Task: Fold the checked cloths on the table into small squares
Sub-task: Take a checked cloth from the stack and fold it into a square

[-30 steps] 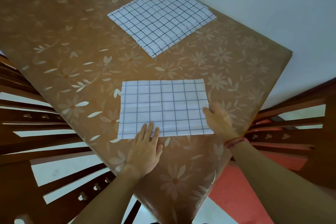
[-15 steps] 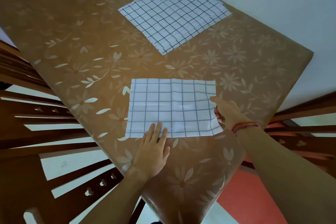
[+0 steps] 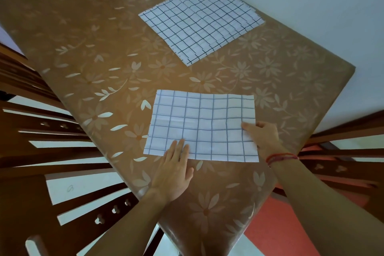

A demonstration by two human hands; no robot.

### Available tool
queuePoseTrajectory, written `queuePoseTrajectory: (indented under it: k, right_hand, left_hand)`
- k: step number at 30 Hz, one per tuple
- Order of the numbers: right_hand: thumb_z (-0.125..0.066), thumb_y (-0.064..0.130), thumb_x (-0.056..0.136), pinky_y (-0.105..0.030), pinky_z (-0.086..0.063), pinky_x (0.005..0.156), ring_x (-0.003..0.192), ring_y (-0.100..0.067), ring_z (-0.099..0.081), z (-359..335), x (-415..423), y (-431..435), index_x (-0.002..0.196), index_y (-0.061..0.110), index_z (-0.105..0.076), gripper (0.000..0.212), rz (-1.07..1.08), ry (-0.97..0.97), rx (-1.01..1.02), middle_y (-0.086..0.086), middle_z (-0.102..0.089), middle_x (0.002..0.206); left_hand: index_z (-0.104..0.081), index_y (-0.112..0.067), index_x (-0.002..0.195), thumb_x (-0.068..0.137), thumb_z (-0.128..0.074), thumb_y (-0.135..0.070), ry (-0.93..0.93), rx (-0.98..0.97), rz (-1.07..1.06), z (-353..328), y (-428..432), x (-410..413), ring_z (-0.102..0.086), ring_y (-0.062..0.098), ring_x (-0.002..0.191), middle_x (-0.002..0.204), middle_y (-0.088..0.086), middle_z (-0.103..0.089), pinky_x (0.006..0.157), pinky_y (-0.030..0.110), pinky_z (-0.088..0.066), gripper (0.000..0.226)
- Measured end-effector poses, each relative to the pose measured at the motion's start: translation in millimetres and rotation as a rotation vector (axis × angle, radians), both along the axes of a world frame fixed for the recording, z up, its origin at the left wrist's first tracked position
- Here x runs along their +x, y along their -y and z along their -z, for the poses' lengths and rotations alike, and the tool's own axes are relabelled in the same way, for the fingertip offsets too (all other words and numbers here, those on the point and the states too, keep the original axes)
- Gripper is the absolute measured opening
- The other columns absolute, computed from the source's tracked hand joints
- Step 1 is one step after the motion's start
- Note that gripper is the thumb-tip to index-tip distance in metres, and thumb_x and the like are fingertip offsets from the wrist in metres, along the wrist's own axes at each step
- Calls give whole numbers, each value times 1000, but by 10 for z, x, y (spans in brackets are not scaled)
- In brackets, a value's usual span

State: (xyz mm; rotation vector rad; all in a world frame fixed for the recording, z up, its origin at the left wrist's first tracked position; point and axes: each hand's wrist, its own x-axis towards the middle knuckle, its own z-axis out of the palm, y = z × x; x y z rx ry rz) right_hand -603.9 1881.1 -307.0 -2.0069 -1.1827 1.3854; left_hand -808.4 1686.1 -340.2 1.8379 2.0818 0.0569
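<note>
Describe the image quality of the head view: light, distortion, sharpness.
Head view: dim, warm light; wide-angle lens bows the table edges and chair slats; near cloth grid sharp under left hand and right hand; far cloth slightly softer; no strong glare.

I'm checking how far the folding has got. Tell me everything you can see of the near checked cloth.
The near checked cloth is white with a thin blue-grey grid, thin and faintly creased. It lies flat as a wide rectangle near the table's front end. The left hand presses its near edge, fingers flat. The right hand pinches its right edge, thumb on top.
</note>
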Motion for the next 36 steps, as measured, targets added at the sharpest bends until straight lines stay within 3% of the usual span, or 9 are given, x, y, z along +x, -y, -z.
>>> queuePoseTrajectory:
  k: [5, 9, 17, 20, 22, 25, 28, 31, 36]
  right_hand:
    - [-76, 22, 77, -38, -60, 71, 80, -25, -69, -45, 102, 216, 78, 16, -66, 11, 308, -132, -12, -5, -71, 84]
    - [-76, 11, 78, -33, -57, 54, 68, -23, -68, -83, 133, 482, 79, 10, -63, 13, 378, -306, -156, -6, -67, 69]
    - [-67, -5, 81, -32, -52, 43, 55, -28, -67, -225, 78, 975, 91, -5, -61, 11, 291, -625, -448, -21, -63, 75]
    - [-64, -6, 85, -40, -57, 65, 92, -36, -68, -248, 156, 1053, 86, -5, -65, 2, 84, -547, -463, -21, -62, 84]
    - [-64, -4, 85, -32, -57, 74, 89, -27, -68, -282, 207, 1020, 90, -9, -69, 9, -230, -436, -444, -16, -67, 88]
    - [-64, -3, 81, -31, -53, 77, 81, -26, -55, -248, 290, 1038, 94, -11, -64, 16, -678, 40, -255, -15, -58, 86]
    - [-73, -13, 65, -32, -55, 78, 89, -22, -62, -123, 489, 1062, 100, 4, -67, 39, -432, 64, 85, -13, -67, 95]
    - [-77, -13, 64, -40, -55, 81, 91, -34, -63, -53, 614, 1055, 102, -2, -69, 40, -595, 112, 278, -25, -66, 98]
    - [-71, -22, 70, -50, -54, 78, 87, -43, -64, 94, 704, 1017, 77, -3, -77, 21, -836, 272, 472, -30, -67, 91]
  left_hand:
    - [-18, -10, 154, 99, -39, -45, -16, 87, 28, -115, -87, 136, -11, 23, 149, 162, 8, -13, 119, 36, -22, 68]
    - [-12, -10, 154, 99, -41, -44, 24, 66, 58, -116, -164, 275, -6, 24, 150, 163, 9, -8, 120, 36, -19, 71]
    - [-6, -13, 155, 92, -55, -20, -36, 41, 87, -120, -156, 260, -9, 25, 149, 162, 12, -10, 122, 36, -9, 79]
    - [-10, -18, 155, 90, -46, -6, -24, 11, 75, -128, -111, 185, -7, 23, 150, 162, 10, -12, 121, 34, -1, 75]
    - [-16, -21, 155, 90, -47, -6, -30, 21, 84, -144, -61, 147, -6, 22, 150, 162, 7, -15, 119, 33, 2, 74]
    - [-21, -24, 154, 88, -47, -5, -20, 42, 89, -172, 41, 84, -8, 20, 149, 161, 2, -20, 119, 31, -1, 73]
    - [-20, -27, 154, 89, -44, -6, -18, -1, 143, -197, 173, 7, -6, 17, 149, 162, 0, -16, 117, 30, 5, 73]
    - [-18, -27, 155, 87, -41, -3, 96, -70, 155, -228, 333, -51, -1, 13, 149, 163, -1, -9, 111, 22, 14, 75]
    - [-21, -24, 154, 82, -41, 2, 120, -91, 219, -252, 567, -86, -5, 11, 149, 163, -2, -11, 113, 22, 12, 79]
